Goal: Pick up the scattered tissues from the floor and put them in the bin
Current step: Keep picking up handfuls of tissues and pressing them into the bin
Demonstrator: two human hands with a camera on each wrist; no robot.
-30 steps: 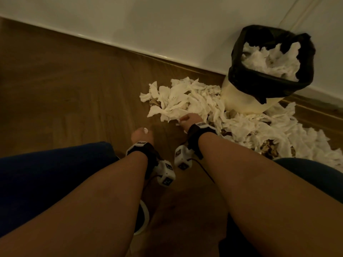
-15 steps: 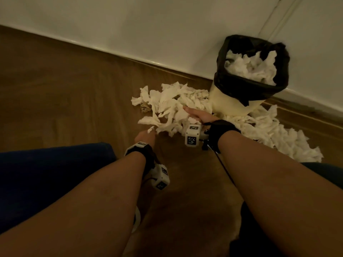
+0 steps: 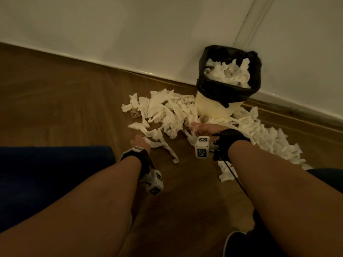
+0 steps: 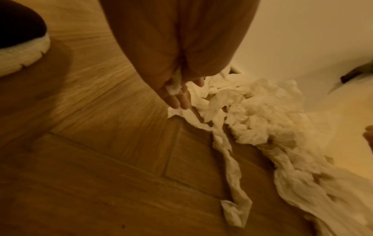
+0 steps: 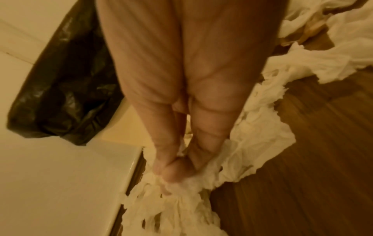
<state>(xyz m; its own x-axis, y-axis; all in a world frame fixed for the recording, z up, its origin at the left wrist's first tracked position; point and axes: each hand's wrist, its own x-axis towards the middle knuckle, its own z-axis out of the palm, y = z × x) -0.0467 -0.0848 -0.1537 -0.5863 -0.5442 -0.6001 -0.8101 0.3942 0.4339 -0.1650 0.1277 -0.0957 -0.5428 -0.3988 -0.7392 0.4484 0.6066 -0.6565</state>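
A heap of white tissues lies on the wooden floor in front of a cream bin lined with a black bag and holding more tissues. My left hand holds the end of a long tissue strip at the heap's near edge; in the left wrist view my left hand has tissue bunched in the palm. My right hand reaches into the tissues by the bin's base. In the right wrist view my right hand pinches tissue.
A white wall with a skirting board runs behind the bin. More tissues trail off right of the bin. My blue-clad knee is at the left, a dark shoe at the bottom, another shoe beside my left hand.
My right hand has gone forward into the tissues near the bin's base and closed on some. My left hand has taken hold of a tissue strip. The head view has pulled back.
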